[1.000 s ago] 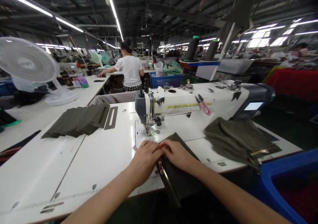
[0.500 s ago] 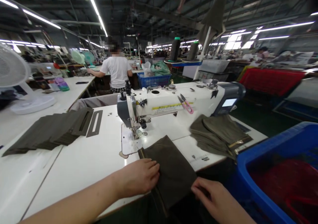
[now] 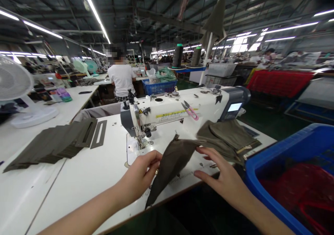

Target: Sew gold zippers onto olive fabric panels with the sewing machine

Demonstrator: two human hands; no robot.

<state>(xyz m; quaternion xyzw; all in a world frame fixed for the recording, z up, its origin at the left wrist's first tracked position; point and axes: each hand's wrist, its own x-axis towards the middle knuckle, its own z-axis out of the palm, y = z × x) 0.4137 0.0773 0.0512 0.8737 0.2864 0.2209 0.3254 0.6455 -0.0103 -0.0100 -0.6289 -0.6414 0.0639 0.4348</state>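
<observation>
My left hand (image 3: 141,174) pinches the near edge of a dark olive fabric piece (image 3: 172,162) and holds it lifted off the white table (image 3: 86,172), just in front of the sewing machine (image 3: 169,113). A brass zipper shows by my fingers. My right hand (image 3: 221,174) is spread open under and beside the fabric's right side, fingers apart, next to a folded pile of olive fabric (image 3: 229,137) on the table's right end.
A stack of olive pieces (image 3: 52,143) lies at the left. Pink snips (image 3: 190,110) rest on the machine arm. A blue bin (image 3: 292,172) stands at the right, a white fan (image 3: 18,89) at the far left. A person in a white shirt (image 3: 121,78) sits ahead.
The fabric lay flat under both hands by the needle; now it is lifted and swung toward the right pile. My right hand went to the table edge, then came up open beside the fabric.
</observation>
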